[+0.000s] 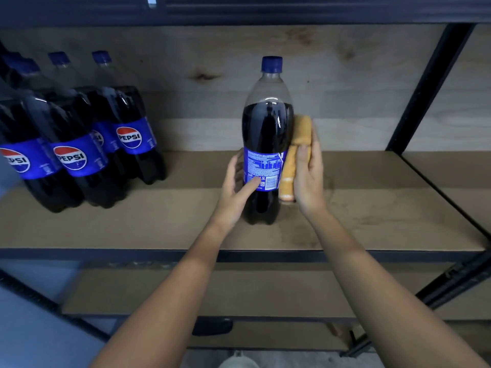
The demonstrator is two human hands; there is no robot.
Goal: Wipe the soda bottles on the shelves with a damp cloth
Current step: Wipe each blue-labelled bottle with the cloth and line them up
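On the middle shelf (372, 208), plywood in a dark metal frame, stood all the stock. Item: cluster of soda bottles (79, 144), far left, well apart from the work, labels facing out. Item: single soda bottle (267, 134), upright at centre, blue cap on, back label toward the viewer. Item: orange cloth (295, 155), folded, pressed flat against the bottle's right flank. Left hand (235, 187): fingers (252, 183) partly curled round the label, steadying the bottle. Right hand (309, 176): fingers nearly straight, holding the cloth to the bottle. Judged best practice: brace firmly on the left, draw the cloth full height, turn the bottle between strokes so it neither tips nor slides.
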